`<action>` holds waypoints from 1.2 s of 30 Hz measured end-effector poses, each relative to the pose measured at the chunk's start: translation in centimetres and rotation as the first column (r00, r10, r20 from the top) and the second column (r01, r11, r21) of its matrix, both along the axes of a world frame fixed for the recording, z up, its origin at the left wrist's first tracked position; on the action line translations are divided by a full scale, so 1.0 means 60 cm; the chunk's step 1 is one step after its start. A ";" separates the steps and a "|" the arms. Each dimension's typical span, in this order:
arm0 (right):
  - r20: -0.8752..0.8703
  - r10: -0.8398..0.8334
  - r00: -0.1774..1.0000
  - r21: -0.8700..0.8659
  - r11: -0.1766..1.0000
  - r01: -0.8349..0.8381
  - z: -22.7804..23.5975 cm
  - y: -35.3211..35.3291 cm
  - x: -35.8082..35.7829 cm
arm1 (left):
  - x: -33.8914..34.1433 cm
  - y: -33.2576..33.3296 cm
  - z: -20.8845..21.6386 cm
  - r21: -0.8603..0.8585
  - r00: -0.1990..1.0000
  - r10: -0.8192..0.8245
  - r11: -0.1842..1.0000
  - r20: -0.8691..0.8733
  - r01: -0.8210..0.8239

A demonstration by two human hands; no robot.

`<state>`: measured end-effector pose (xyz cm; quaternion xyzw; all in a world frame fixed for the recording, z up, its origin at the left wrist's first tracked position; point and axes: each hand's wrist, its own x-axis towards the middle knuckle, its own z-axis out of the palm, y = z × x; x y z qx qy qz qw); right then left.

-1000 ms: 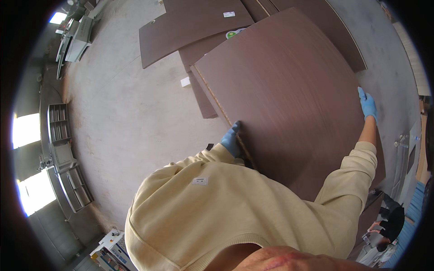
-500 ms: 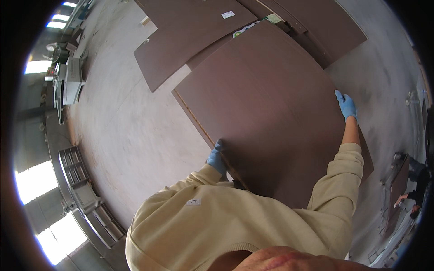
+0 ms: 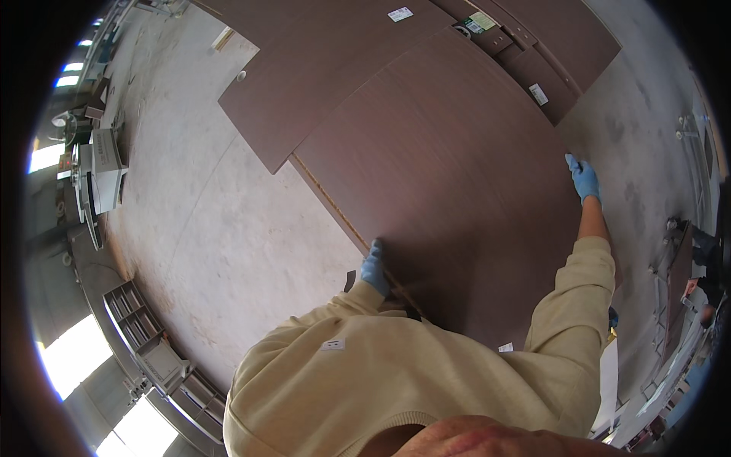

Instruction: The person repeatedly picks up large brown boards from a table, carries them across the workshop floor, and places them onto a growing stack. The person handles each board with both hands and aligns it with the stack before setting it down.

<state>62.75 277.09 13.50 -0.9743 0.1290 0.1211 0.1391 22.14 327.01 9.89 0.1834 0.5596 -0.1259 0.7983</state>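
A large dark-brown chipboard panel point(image 3: 457, 160) spans the space in front of me, its raw tan edge showing along the left side. My left hand point(image 3: 374, 268), in a blue glove, is closed on that left edge near my body. Farther out, my gloved right hand point(image 3: 584, 180) grips the panel's right edge, its fingertips partly hidden by the rim. The panel's far end overlaps another brown board point(image 3: 343, 53) carrying a white label point(image 3: 400, 14). My torso and sleeve cover the panel's near edge.
At the far right lie more brown boards point(image 3: 567, 34) with a narrow piece and paper labels point(image 3: 538, 94). A shelf unit point(image 3: 137, 320) and a machine point(image 3: 105, 164) stand along the left. Metal racks point(image 3: 670, 282) and another person point(image 3: 710, 263) are at the right.
The view has shifted. The held panel now meets the far boards with no floor gap showing at its left corner. More of the narrow piece and labels at far right shows. Both hands keep hold.
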 end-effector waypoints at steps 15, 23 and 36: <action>-0.020 -0.076 0.997 -0.165 0.984 0.072 -0.018 0.059 0.110 | 0.140 0.055 0.024 -0.121 0.997 0.023 0.993 0.080 -0.013; 0.021 -0.176 0.984 -0.100 0.979 0.177 0.024 0.193 0.163 | 0.252 0.193 0.020 -0.138 0.994 -0.110 0.984 0.021 0.112; 0.309 -0.440 0.843 -0.432 0.725 0.537 0.014 0.203 -0.180 | 0.363 0.301 -0.021 -0.314 0.995 -0.071 0.945 0.072 0.090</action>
